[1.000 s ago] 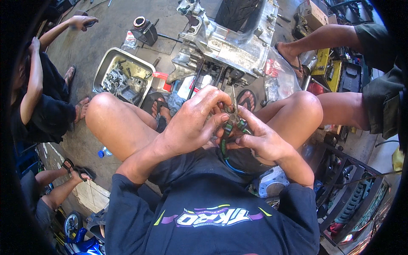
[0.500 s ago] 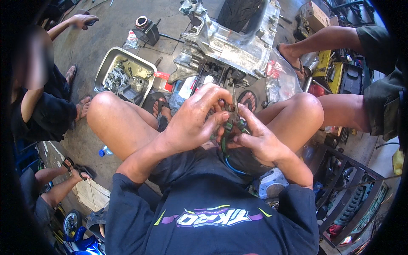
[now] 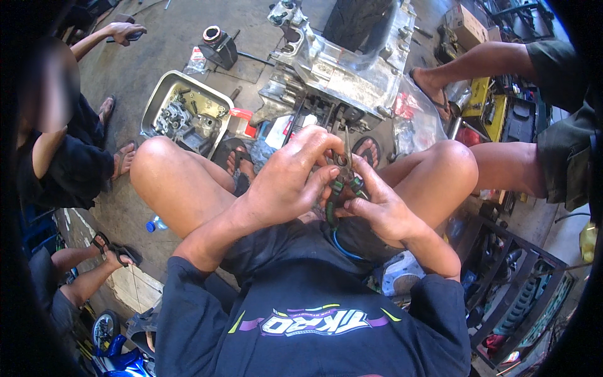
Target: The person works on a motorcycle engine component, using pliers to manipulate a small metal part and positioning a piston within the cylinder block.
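Here, above the lap and between 2 bare knees, a pair of pliers with tapered grey metal jaws and green-and-black handles (image 3: 337, 187) is held up, its tips pointed away from the body. By the right hand (image 3: 391, 209) the pliers are grasped, the fingers wrapped around the handles and the thumb laid along them. By the left hand (image 3: 284, 181), brought in close, what looks like a small dark ring-shaped piece (image 3: 340, 161) is pinched between fingers and thumb, right beside the metal jaws; whether the 2 are touching cannot be told.

Just below, a thin blue cord (image 3: 345, 246) is seen curved over the lap. Out beyond the hands, the floor is dominated by a large silver metal engine casing (image 3: 342, 72). To its left, a rectangular metal tray (image 3: 154, 107) is filled with loose metal parts, and a black box-shaped part with a round opening (image 3: 218, 50) is stood farther out. To the right, a clear plastic bag (image 3: 419, 129) is laid beside the casing, near a co-worker's bare foot (image 3: 430, 85). A blue-capped clear bottle (image 3: 157, 223) is seen beside the left leg.
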Available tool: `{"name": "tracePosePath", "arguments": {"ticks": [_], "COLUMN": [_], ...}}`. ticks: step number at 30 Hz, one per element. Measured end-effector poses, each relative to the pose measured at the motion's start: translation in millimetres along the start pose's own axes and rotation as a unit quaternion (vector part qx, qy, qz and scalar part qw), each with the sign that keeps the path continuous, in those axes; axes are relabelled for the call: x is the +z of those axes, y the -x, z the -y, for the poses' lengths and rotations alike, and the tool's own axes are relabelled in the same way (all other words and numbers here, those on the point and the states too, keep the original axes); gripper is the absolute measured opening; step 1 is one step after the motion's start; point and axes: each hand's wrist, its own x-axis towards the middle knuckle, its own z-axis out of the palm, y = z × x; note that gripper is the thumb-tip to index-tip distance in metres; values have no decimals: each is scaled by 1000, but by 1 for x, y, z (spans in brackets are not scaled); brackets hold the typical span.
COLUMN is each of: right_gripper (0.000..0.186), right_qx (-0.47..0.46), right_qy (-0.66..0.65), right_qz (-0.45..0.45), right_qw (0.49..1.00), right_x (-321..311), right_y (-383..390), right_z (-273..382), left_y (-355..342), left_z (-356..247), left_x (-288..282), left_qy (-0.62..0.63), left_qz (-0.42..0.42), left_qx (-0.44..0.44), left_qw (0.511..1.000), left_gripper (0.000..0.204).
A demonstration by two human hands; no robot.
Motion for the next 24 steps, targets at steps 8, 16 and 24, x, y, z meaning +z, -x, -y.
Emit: {"name": "tracePosePath", "arguments": {"ticks": [8, 16, 24], "right_gripper": [79, 85, 76], "right_qx": [-21, -22, 16], "right_qy": [12, 5, 33], "right_qz": [-30, -14, 32], "right_qw": [999, 1000, 999], "right_x": [8, 10, 5], "right_y": [2, -1, 3], "right_z": [-9, -29, -11], "left_y": [0, 15, 1], "left_z": [-2, 13, 6], "left_x": [-2, 1, -2], "left_qy": [-8, 25, -110], "left_qz": [-4, -35, -8], "left_qx": [11, 35, 42], "left_qw": [1000, 998, 993], "left_gripper": [24, 17, 13]}}
